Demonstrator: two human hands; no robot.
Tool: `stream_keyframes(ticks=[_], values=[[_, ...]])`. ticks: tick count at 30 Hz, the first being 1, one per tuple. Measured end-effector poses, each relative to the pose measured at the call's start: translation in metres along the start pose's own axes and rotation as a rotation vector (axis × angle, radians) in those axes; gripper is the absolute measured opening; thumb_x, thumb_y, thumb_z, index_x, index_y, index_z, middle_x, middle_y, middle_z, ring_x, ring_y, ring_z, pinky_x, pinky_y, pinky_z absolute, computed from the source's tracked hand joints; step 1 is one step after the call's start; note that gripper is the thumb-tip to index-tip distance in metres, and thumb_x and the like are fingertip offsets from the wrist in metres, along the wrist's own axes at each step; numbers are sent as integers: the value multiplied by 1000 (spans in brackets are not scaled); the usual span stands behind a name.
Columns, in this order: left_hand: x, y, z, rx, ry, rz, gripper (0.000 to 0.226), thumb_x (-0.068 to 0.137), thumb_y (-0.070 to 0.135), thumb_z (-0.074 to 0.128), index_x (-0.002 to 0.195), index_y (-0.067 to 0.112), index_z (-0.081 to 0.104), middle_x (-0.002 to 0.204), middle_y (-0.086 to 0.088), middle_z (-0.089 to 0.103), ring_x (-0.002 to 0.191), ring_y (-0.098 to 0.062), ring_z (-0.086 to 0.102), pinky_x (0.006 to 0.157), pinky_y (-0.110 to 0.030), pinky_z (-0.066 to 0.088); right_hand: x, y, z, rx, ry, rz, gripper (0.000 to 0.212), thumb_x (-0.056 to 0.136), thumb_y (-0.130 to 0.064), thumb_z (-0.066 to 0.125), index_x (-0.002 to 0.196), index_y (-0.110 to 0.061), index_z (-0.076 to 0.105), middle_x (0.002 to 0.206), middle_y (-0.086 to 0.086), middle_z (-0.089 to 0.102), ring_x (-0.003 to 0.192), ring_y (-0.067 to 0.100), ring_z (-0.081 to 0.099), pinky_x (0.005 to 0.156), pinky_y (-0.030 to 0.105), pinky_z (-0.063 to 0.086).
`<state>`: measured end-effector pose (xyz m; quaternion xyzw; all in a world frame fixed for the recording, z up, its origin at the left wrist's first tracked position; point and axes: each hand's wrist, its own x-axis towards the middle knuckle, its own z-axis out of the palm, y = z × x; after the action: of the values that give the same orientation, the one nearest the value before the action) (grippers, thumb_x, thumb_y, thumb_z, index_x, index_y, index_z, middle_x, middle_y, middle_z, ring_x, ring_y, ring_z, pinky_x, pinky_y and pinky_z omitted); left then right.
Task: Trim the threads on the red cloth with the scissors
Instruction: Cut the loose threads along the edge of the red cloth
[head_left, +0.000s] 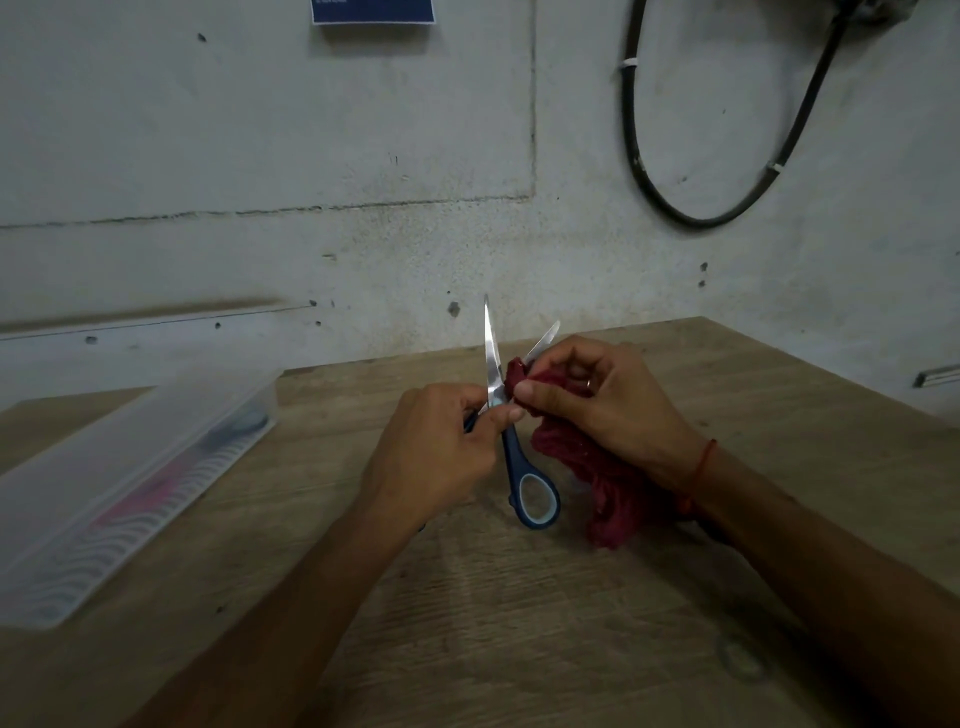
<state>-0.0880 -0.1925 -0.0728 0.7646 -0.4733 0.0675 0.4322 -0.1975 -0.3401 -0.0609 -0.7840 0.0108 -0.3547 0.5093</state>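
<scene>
Nothing really readable here, the only thing with print is the blue sign (373, 11) with a white border on the wall at the top edge of the frame, left of centre, and its tiny white line of text is too small and cut off to make out.

dim, flat light | soft blur | wide-angle bending at edges

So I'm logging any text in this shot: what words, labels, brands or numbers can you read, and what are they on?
Nothing is readable.
Blue sign on the wall, cut off by the top edge: a faint white line, too small and blurred to read.
Scissors, red cloth, clear plastic box: no text visible.
</scene>
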Motion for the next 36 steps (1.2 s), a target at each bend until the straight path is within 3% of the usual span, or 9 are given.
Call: stream_keyframes(ticks=[5,9,13,19,22,25,29,32,36], values=[[-1,4,1,-8,8,46,14,93,34,66,90,28,79,54,15,61,48,-1,53,47,-14,36,-2,6,18,118,188,137,42,76,-21,82,103,2,59,89,17,74,80,30,74,74,41,59],[-4,9,3,-29,7,49,23,93,29,67,71,36,68,50,26,55,46,3,51,47,-10,35,-7,0,24,277,154,210,23,85,-13,73,106,-4,69,93,12,76,83,23,74,74,29,59],[-7,14,9,-6,37,26,31,93,33,66,62,35,64,49,18,57,43,-2,47,44,-13,30,-6,-1,30,369,212,274,13,92,-6,65,102,2,69,90,19,75,75,24,73,68,32,60],[-14,27,24,13,96,-16,30,94,32,64,67,19,69,50,6,56,42,-7,46,44,-20,31,0,3,35,46,423,237,29,93,-31,59,77,-8,67,74,16,71,72,34,70,69,53,58],[-16,30,28,-2,115,-5,34,94,30,64,63,15,65,49,1,55,41,-8,43,41,-24,32,4,1,34,-16,477,176,39,91,-43,49,66,-17,63,64,10,68,65,30,68,67,52,57],[-15,26,26,-9,126,-7,35,93,32,66,62,16,64,48,1,54,39,-8,41,41,-26,33,2,-2,30,54,422,198,40,99,-33,51,70,-9,67,62,8,69,58,21,66,61,37,56],[-13,19,24,-47,122,-27,36,92,36,68,61,16,66,47,1,54,38,-6,39,41,-27,32,-2,-2,22,269,266,285,21,97,-15,59,87,1,69,72,10,67,61,14,63,58,25,54],[-13,18,26,-74,117,-44,33,91,37,69,65,17,71,48,2,58,40,-6,42,43,-30,36,0,-2,15,426,180,368,12,93,-9,63,91,1,70,75,12,68,60,15,63,56,25,55],[-11,17,25,-124,108,-77,25,91,35,69,69,24,75,54,7,65,46,-11,56,47,-33,47,0,-1,9,453,131,405,20,88,-12,69,103,2,68,82,16,72,65,23,67,60,30,58]])
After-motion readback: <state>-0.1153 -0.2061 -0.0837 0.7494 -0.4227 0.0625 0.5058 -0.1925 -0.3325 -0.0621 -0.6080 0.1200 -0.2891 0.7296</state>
